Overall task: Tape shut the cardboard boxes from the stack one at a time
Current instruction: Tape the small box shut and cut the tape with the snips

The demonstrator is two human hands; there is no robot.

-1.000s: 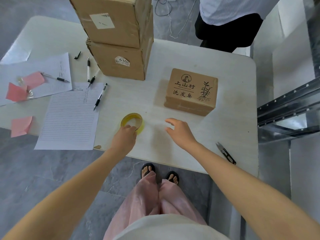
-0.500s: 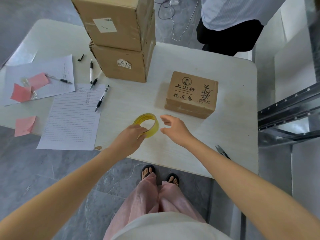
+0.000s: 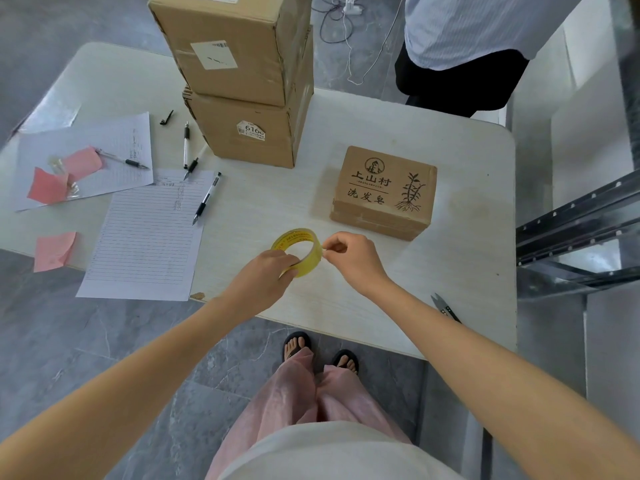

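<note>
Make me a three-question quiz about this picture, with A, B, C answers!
1. Where is the printed box? A right of the stack; B on top of it; C under it.
2. What colour is the tape roll? A blue; B yellow; C black.
3. What is the left hand doing? A gripping the tape roll; B waving; C making an empty fist.
Answers: 1 A: it sits apart, right of the stack. 2 B: the ring is yellow. 3 A: its fingers curl round the roll.

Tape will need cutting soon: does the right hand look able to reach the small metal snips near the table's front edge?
Probably yes: the small metal snips lie uncovered beside the right forearm, but the right hand pinches at the yellow tape roll and must release it first.
</note>
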